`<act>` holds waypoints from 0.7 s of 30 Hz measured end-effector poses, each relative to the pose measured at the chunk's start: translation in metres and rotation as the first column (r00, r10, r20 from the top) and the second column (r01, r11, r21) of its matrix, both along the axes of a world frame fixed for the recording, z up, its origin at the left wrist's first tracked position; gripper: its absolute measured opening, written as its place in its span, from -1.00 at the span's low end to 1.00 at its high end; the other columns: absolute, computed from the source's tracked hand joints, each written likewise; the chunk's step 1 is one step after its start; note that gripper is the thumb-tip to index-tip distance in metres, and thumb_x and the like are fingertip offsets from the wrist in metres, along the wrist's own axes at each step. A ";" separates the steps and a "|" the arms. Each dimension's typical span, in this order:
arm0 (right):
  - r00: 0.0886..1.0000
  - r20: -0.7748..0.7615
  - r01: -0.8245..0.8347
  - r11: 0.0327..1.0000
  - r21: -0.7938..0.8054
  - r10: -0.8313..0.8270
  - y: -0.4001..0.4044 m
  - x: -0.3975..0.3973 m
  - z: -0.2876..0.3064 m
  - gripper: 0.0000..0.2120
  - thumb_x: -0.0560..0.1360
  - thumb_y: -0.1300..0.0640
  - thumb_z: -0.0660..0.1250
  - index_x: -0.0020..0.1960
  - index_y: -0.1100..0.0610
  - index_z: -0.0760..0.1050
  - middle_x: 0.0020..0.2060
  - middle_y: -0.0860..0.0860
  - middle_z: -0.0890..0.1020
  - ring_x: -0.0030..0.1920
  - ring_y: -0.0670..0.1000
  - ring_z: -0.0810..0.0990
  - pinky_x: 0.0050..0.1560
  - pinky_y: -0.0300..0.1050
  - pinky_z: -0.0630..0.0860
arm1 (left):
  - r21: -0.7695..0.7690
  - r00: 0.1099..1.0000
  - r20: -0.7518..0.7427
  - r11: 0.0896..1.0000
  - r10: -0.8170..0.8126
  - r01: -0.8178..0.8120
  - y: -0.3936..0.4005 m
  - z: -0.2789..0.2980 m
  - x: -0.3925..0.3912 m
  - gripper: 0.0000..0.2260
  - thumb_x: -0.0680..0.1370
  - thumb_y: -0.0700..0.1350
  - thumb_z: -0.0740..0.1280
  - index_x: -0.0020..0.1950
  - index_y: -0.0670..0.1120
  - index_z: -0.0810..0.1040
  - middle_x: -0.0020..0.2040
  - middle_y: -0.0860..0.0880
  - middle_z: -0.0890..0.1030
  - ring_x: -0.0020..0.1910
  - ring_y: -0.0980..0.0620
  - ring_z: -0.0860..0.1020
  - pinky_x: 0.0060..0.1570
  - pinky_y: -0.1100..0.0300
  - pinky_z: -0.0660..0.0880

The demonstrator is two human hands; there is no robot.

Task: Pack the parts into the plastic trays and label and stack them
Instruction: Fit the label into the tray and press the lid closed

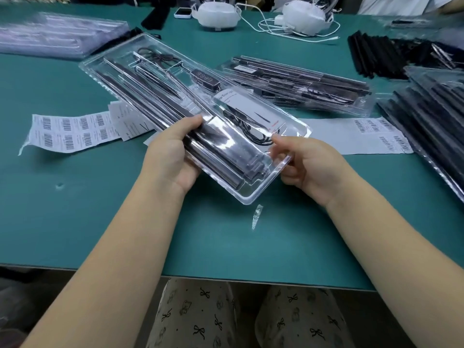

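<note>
A long clear plastic tray (140, 46) packed with black strips, a coiled cable, a small remote and a white card lies diagonally, lifted above the green table (75, 222). My left hand (173, 154) grips its near left edge, thumb on top. At the near right edge, my right hand (303, 167) pinches the rim between thumb and fingers. A sheet of barcode labels (67, 133) lies to the left on the table; another label sheet (376, 136) lies to the right.
More packed trays (301, 84) lie behind, and a stack of them (431, 116) stands at the right. Empty clear trays (55, 33) sit far left. Loose black strips (371, 54) lie far right. White devices with cables (301, 18) stand at the back. A plastic scrap (256, 217) lies near me.
</note>
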State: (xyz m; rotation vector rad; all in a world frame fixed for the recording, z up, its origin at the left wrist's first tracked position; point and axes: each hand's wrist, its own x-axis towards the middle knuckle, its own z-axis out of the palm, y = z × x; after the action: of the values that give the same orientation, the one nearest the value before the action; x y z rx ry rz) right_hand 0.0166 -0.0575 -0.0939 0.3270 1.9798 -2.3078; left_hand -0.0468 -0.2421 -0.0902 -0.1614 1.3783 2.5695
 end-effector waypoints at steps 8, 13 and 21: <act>0.992 -0.010 -0.120 0.988 0.101 0.122 0.011 0.004 0.003 -0.74 0.24 -0.07 0.39 -0.41 0.13 0.62 -0.51 -0.01 0.51 -0.55 -0.13 0.34 -0.54 -0.34 0.29 | 0.207 0.996 0.038 0.976 -0.082 0.073 -0.002 0.003 0.001 -0.95 0.51 -0.24 0.28 -0.13 -0.21 0.45 -0.04 -0.21 0.54 -0.15 -0.23 0.64 -0.21 -0.03 0.61; 0.994 0.000 -0.108 0.988 0.113 0.109 0.011 -0.001 0.004 -0.72 0.43 0.06 0.34 -0.41 0.11 0.61 -0.52 0.03 0.50 -0.56 -0.08 0.34 -0.52 -0.33 0.31 | 0.200 0.998 0.042 0.979 -0.045 0.035 -0.001 0.001 0.001 -0.90 0.53 -0.22 0.28 -0.19 -0.16 0.45 -0.19 -0.16 0.59 -0.12 -0.23 0.63 -0.29 0.01 0.59; 0.966 0.001 0.255 0.950 0.180 -0.260 0.012 -0.005 0.008 -0.76 0.38 0.25 0.27 -0.46 0.14 0.51 -0.59 -0.02 0.48 -0.61 -0.12 0.33 -0.54 -0.34 0.35 | 0.274 1.000 0.026 0.962 -0.015 0.007 -0.003 -0.001 -0.007 -0.87 0.49 -0.19 0.24 -0.27 -0.12 0.43 -0.19 -0.12 0.55 -0.17 -0.12 0.58 0.04 -0.10 0.56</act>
State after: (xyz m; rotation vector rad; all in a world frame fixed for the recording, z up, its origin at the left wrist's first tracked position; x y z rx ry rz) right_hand 0.0113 -0.0459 -0.0862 0.6619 2.2582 -2.2550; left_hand -0.0539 -0.2453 -0.0907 -0.1422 0.9959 2.7028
